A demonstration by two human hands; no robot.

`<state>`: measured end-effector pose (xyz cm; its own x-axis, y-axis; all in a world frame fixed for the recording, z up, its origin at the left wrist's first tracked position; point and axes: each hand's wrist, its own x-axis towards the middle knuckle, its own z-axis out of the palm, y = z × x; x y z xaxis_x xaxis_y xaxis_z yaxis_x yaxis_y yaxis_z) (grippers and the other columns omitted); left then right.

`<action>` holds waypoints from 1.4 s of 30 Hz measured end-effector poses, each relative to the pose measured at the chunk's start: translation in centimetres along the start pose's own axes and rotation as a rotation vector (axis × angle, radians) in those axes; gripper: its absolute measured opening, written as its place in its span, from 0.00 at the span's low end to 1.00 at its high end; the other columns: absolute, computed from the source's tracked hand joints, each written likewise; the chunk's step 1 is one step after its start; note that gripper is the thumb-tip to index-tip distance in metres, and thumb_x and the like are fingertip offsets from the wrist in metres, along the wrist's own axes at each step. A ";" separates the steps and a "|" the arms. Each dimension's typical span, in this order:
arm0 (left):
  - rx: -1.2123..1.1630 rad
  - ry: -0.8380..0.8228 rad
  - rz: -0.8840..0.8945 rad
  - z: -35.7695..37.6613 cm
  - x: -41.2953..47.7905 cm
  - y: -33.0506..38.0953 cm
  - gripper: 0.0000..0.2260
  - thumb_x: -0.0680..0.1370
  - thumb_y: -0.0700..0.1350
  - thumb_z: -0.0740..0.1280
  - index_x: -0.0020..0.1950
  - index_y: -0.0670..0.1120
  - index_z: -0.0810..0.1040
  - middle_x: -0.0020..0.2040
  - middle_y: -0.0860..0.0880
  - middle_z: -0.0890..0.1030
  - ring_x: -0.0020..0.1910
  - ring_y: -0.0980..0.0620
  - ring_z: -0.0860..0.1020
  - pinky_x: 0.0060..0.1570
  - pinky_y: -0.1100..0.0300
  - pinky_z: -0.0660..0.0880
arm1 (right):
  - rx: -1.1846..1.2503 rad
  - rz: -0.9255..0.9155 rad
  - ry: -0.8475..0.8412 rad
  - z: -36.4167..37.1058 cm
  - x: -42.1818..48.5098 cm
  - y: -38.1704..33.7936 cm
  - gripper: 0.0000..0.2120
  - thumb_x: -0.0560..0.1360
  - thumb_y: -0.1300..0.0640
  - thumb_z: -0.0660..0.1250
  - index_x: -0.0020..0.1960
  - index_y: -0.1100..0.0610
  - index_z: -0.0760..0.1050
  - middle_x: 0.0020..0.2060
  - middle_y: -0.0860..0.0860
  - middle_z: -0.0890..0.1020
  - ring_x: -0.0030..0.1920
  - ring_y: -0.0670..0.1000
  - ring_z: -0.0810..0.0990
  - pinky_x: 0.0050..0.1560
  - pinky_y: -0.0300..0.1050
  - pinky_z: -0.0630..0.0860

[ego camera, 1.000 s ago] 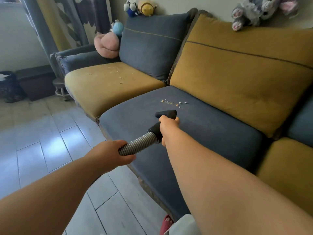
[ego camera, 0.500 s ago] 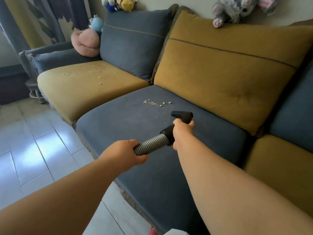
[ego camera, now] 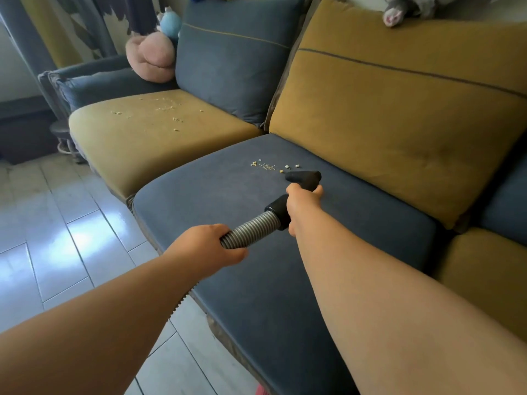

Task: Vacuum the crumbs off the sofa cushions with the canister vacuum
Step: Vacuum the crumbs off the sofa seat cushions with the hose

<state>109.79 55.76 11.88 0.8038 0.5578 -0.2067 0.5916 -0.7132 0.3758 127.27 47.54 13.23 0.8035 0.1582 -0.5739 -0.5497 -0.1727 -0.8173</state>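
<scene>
My right hand grips the black handle end of the vacuum hose, just behind the black nozzle. The nozzle sits on the blue seat cushion, its left tip right beside a small patch of crumbs. My left hand holds the ribbed grey hose a little further back. More crumbs are scattered over the mustard seat cushion to the left. The canister itself is out of view.
Blue and mustard back cushions stand behind the seats. A pink plush toy leans in the sofa's left corner, against the blue armrest. A grey plush sits on top at the right. Pale tiled floor lies left.
The nozzle has slid forward and left across the blue cushion, closing on the crumb patch. Both hands kept their hold on the hose. The view has shifted right.
</scene>
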 end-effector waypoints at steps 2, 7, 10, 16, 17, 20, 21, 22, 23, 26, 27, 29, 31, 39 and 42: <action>-0.012 0.000 -0.006 -0.1 0.2 -0.2 0.13 0.72 0.62 0.68 0.46 0.55 0.75 0.36 0.52 0.78 0.30 0.56 0.77 0.32 0.62 0.78 | -0.004 -0.002 -0.009 0.2 0.1 -0.2 0.38 0.76 0.55 0.63 0.76 0.37 0.45 0.61 0.54 0.72 0.47 0.57 0.73 0.31 0.50 0.69; -0.032 0.008 -0.024 -0.1 0.7 -0.4 0.14 0.72 0.62 0.67 0.48 0.54 0.75 0.38 0.51 0.79 0.32 0.55 0.78 0.37 0.57 0.80 | -0.073 -0.012 -0.030 1.1 0.4 -0.8 0.38 0.76 0.56 0.63 0.77 0.40 0.44 0.63 0.56 0.71 0.55 0.60 0.74 0.56 0.61 0.75; -0.034 0.011 -0.039 -0.4 1.0 -0.8 0.15 0.72 0.63 0.67 0.49 0.53 0.75 0.38 0.50 0.79 0.32 0.54 0.79 0.37 0.56 0.81 | -0.092 -0.018 -0.037 1.9 0.6 -1.2 0.37 0.77 0.56 0.62 0.77 0.40 0.44 0.66 0.57 0.70 0.57 0.61 0.74 0.59 0.63 0.74; -0.049 0.009 -0.072 -0.6 1.7 -1.7 0.15 0.72 0.62 0.67 0.48 0.53 0.75 0.37 0.50 0.79 0.34 0.53 0.80 0.40 0.54 0.82 | -0.088 -0.014 -0.064 3.5 0.9 -1.2 0.37 0.76 0.56 0.62 0.76 0.38 0.44 0.65 0.56 0.70 0.52 0.60 0.73 0.57 0.63 0.75; -0.054 0.007 -0.076 -0.7 1.8 -1.8 0.15 0.72 0.62 0.67 0.48 0.53 0.75 0.37 0.50 0.79 0.34 0.53 0.79 0.40 0.54 0.82 | -0.097 -0.015 -0.067 3.8 0.9 -1.2 0.37 0.76 0.56 0.62 0.76 0.38 0.44 0.65 0.56 0.70 0.53 0.60 0.73 0.56 0.63 0.75; -0.083 0.003 -0.087 -0.7 2.0 -2.2 0.15 0.72 0.62 0.68 0.50 0.52 0.75 0.38 0.50 0.79 0.35 0.52 0.80 0.40 0.53 0.82 | -0.145 -0.019 -0.077 4.5 1.1 -1.5 0.38 0.76 0.56 0.62 0.76 0.40 0.43 0.64 0.58 0.70 0.54 0.61 0.74 0.57 0.64 0.75; -0.093 0.006 -0.094 -0.8 2.1 -2.4 0.15 0.72 0.62 0.68 0.50 0.53 0.75 0.38 0.49 0.79 0.35 0.52 0.80 0.40 0.53 0.82 | -0.162 -0.021 -0.083 4.8 1.1 -1.5 0.38 0.76 0.56 0.62 0.76 0.40 0.42 0.63 0.58 0.71 0.53 0.61 0.74 0.57 0.64 0.75; -0.102 0.010 -0.102 -0.8 2.1 -2.6 0.16 0.72 0.62 0.68 0.50 0.53 0.75 0.38 0.49 0.79 0.36 0.52 0.81 0.40 0.53 0.83 | -0.176 -0.026 -0.090 5.1 1.1 -1.6 0.38 0.76 0.56 0.62 0.76 0.41 0.42 0.62 0.58 0.71 0.52 0.61 0.74 0.57 0.63 0.75; -0.105 0.013 -0.109 -0.8 2.0 -2.8 0.16 0.72 0.62 0.68 0.50 0.53 0.75 0.38 0.49 0.79 0.36 0.51 0.81 0.40 0.52 0.83 | -0.184 -0.030 -0.097 5.4 1.0 -1.6 0.38 0.76 0.56 0.62 0.77 0.41 0.42 0.61 0.57 0.71 0.51 0.61 0.73 0.57 0.63 0.75; -0.093 0.026 -0.119 -1.0 1.9 -3.6 0.16 0.71 0.63 0.68 0.50 0.53 0.75 0.38 0.49 0.79 0.36 0.52 0.81 0.40 0.52 0.82 | -0.170 -0.040 -0.121 6.4 0.9 -1.4 0.36 0.77 0.55 0.61 0.76 0.41 0.44 0.62 0.56 0.71 0.51 0.60 0.74 0.58 0.63 0.75; -0.095 0.030 -0.121 -1.1 1.9 -3.9 0.16 0.71 0.63 0.68 0.49 0.53 0.75 0.38 0.50 0.79 0.35 0.52 0.81 0.40 0.52 0.83 | -0.176 -0.044 -0.130 6.7 0.8 -1.4 0.36 0.77 0.55 0.61 0.76 0.41 0.44 0.64 0.56 0.70 0.53 0.60 0.74 0.58 0.62 0.74; -0.102 0.038 -0.131 -1.3 1.7 -4.4 0.16 0.71 0.63 0.68 0.49 0.54 0.75 0.38 0.50 0.79 0.35 0.52 0.81 0.39 0.53 0.83 | -0.156 -0.048 -0.145 7.3 0.7 -1.2 0.36 0.77 0.55 0.61 0.76 0.40 0.45 0.63 0.56 0.71 0.54 0.60 0.74 0.58 0.62 0.75; -0.096 0.040 -0.136 -1.5 1.5 -4.9 0.15 0.71 0.63 0.68 0.49 0.54 0.74 0.38 0.50 0.79 0.35 0.52 0.81 0.39 0.53 0.83 | -0.132 -0.047 -0.155 7.7 0.5 -1.0 0.35 0.77 0.55 0.62 0.76 0.40 0.45 0.61 0.56 0.72 0.53 0.59 0.74 0.57 0.62 0.75; -0.050 0.073 -0.127 -2.4 0.5 -4.7 0.15 0.72 0.62 0.68 0.50 0.53 0.75 0.37 0.51 0.79 0.33 0.54 0.79 0.38 0.59 0.81 | -0.105 -0.012 -0.141 7.6 -0.7 -1.1 0.37 0.77 0.56 0.62 0.77 0.41 0.44 0.64 0.57 0.71 0.58 0.61 0.74 0.59 0.63 0.74; -0.033 0.056 -0.108 -2.4 0.4 -4.0 0.14 0.72 0.62 0.68 0.49 0.53 0.75 0.37 0.51 0.79 0.34 0.54 0.79 0.39 0.58 0.82 | -0.014 0.002 -0.097 6.3 -0.9 -1.0 0.37 0.77 0.56 0.63 0.76 0.39 0.45 0.65 0.56 0.71 0.55 0.60 0.74 0.51 0.58 0.75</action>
<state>107.59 59.80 12.50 0.7301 0.6543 -0.1971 0.6716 -0.6336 0.3841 125.63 53.66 14.22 0.7759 0.2515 -0.5785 -0.5476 -0.1866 -0.8156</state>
